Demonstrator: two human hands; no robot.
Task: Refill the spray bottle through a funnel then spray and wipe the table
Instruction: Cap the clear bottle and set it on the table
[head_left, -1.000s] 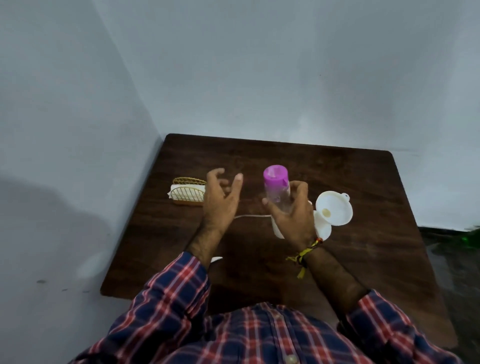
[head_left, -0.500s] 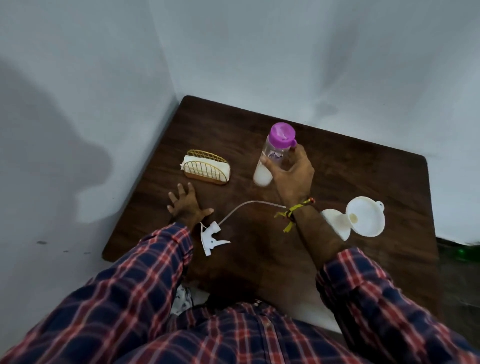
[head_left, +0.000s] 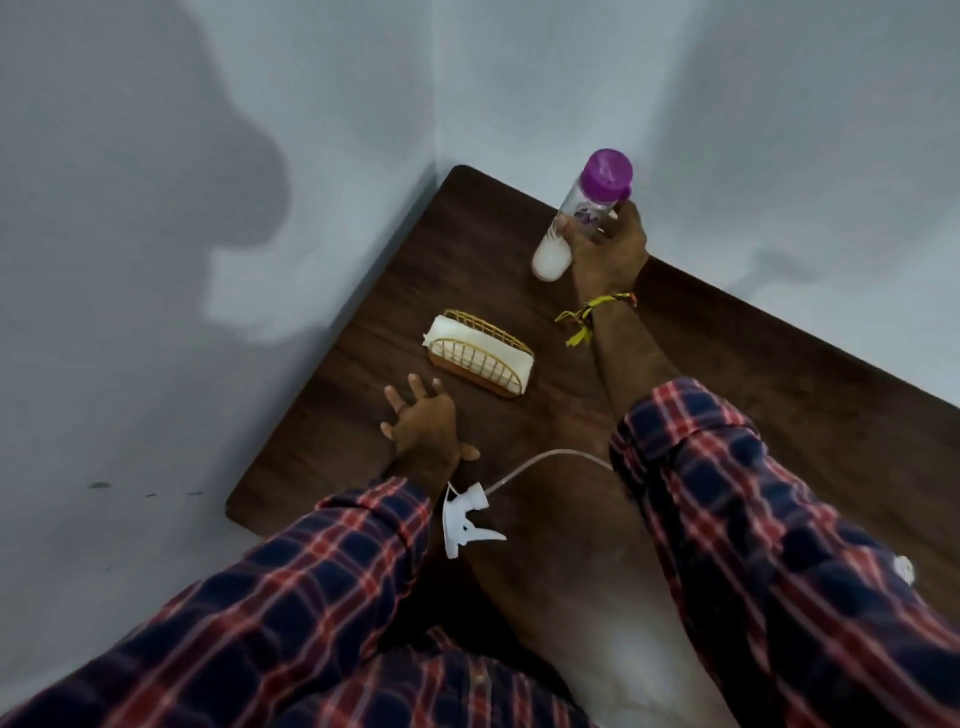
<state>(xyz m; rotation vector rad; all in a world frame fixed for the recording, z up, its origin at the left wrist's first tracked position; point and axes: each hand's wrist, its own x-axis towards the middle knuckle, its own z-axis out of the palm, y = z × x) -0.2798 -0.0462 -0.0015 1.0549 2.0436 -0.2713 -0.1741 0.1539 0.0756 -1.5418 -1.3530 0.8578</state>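
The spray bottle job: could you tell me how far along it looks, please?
Done: the spray head is off, lying on the table. In hand: the right hand grips the purple-capped bottle at the far edge; the left hand rests flat. Left: the cap is still on, and the tissues sit untouched.

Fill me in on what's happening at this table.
A person in a plaid shirt reaches the right hand to the far corner of the table, gripping a purple-capped bottle with white liquid in the bottom. The left hand rests flat on the table by a napkin holder. The spray head, with its tube, lies detached near the front edge.
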